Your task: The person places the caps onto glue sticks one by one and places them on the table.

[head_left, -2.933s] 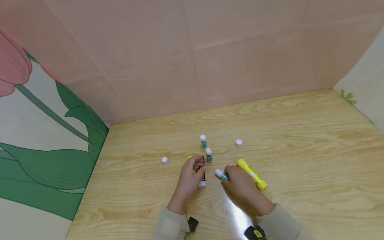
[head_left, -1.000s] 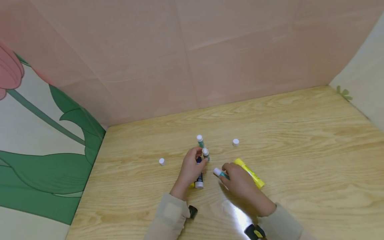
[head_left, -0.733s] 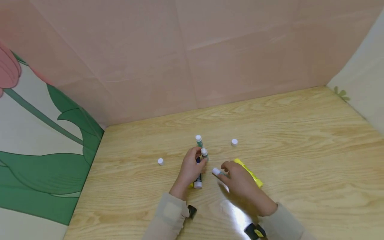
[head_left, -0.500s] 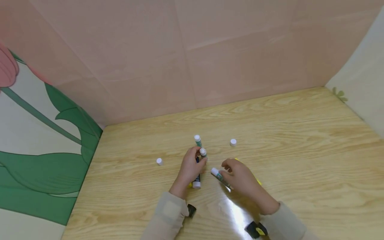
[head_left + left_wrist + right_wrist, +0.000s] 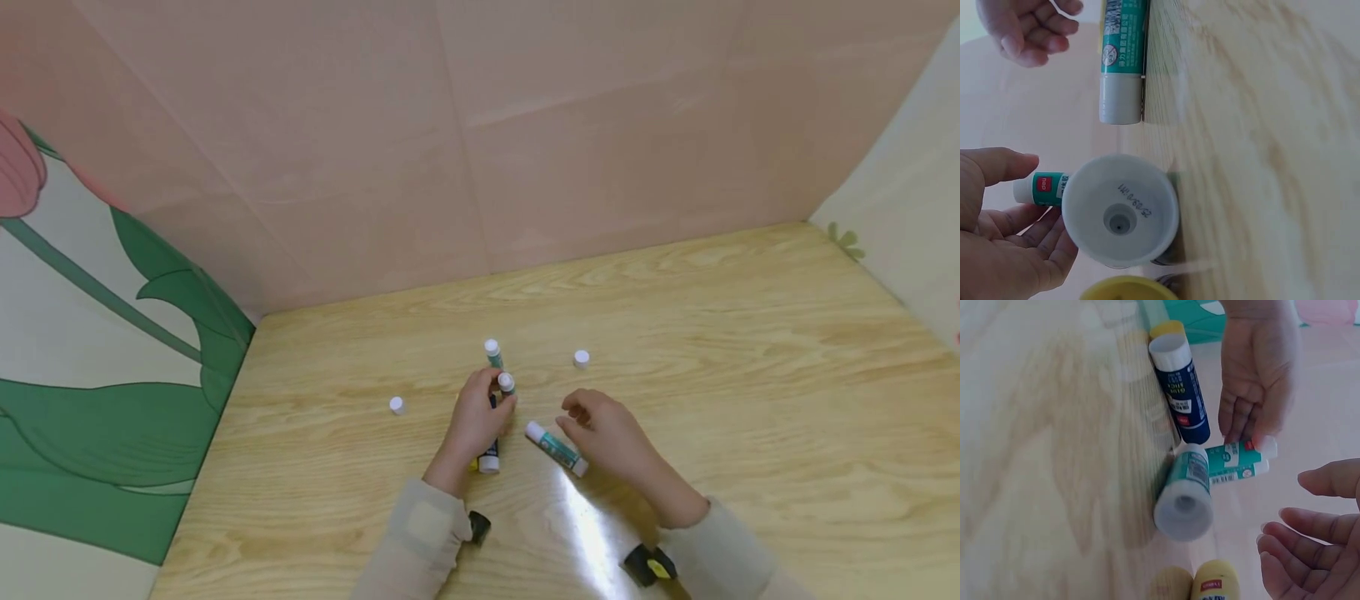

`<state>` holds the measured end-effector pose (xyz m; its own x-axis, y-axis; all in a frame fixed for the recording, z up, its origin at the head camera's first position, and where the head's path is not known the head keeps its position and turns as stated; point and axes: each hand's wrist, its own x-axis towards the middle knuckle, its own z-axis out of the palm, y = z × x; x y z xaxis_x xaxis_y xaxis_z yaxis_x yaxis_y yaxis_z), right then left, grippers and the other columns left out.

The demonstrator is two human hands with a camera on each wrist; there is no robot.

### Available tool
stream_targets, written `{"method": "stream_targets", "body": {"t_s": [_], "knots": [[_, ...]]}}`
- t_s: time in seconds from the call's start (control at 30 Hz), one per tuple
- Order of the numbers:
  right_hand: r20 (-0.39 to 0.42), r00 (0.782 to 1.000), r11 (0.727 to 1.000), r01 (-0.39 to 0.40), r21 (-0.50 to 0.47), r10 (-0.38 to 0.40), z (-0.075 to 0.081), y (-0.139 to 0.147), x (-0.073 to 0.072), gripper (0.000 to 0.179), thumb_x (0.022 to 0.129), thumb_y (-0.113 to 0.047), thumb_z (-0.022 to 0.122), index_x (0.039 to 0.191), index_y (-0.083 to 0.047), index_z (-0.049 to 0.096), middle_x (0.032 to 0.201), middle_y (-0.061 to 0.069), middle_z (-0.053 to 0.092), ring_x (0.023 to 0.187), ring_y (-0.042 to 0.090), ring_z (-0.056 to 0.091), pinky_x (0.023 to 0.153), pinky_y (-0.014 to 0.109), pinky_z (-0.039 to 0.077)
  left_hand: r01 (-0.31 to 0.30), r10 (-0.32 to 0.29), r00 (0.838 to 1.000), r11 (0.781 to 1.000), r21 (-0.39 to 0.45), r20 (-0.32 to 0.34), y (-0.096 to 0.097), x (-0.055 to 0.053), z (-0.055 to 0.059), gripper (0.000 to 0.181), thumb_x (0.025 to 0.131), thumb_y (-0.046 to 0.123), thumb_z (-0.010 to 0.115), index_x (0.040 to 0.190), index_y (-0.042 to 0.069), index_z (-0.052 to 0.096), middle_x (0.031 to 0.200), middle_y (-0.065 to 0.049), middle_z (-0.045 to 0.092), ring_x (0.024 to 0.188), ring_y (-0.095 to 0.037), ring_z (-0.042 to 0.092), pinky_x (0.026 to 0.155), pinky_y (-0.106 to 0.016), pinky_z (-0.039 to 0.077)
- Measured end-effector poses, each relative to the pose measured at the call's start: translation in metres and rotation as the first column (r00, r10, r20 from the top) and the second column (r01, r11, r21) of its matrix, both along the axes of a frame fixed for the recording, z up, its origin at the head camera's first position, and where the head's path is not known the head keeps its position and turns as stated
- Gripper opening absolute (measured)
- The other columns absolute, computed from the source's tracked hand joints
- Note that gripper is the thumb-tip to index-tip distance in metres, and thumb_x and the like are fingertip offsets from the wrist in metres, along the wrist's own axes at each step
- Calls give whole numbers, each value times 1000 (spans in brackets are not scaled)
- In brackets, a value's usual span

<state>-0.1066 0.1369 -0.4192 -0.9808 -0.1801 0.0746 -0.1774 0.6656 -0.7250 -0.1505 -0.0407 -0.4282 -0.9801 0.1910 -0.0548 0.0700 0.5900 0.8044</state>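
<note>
My left hand (image 5: 474,417) holds an upright teal glue stick (image 5: 507,383) between thumb and fingers; its white top shows in the head view. Just behind it stands a second teal glue stick (image 5: 493,355). Beneath the left hand lies a navy glue stick (image 5: 489,460), printed "GLUE STICK" in the right wrist view, with a yellow one (image 5: 474,464) mostly hidden beside it. My right hand (image 5: 611,433) is off to the right, holding nothing, fingers loosely bent. Near its thumb a third teal glue stick (image 5: 557,450) lies slanted on the table.
Two small white caps lie apart on the wooden table (image 5: 712,358): a left cap (image 5: 397,406) and a right cap (image 5: 582,359). Another yellow glue stick (image 5: 1215,581) shows in the right wrist view, hidden behind the right hand in the head view. A pink-beige sheet (image 5: 480,142) hangs behind.
My right hand has let go of the lying teal glue stick and drawn slightly right. Earlier my left hand moved from the navy glue stick to the upright teal one, where it stays.
</note>
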Motion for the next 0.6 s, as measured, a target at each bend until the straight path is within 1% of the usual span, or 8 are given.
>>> {"method": "stream_targets", "body": {"t_s": [0.33,0.5,0.6], "knots": [[-16,1000,999,14,33,-14,0,11,-8,16,79,-13,61,88,1,58,80,5,57,73,21,54,64,35,46,-5,5,1000,1000,4,12,-1,0,-2,30,82,14,58,110,4,50,102,-5,48,95,-19,48,78,-32,42],[-52,999,999,12,43,-10,0,16,-11,14,78,-12,61,86,0,58,78,5,57,71,21,53,63,34,44,9,-9,1000,1000,-16,-11,-1,0,0,29,83,13,58,108,3,51,103,-6,49,95,-19,48,78,-31,42],[-58,998,999,5,48,-2,1,19,-13,13,78,-12,62,85,-1,58,77,4,57,71,21,53,62,34,44,16,-16,1000,1000,-23,-21,0,0,0,29,83,13,58,108,2,51,104,-7,49,96,-19,49,80,-31,42]]}}
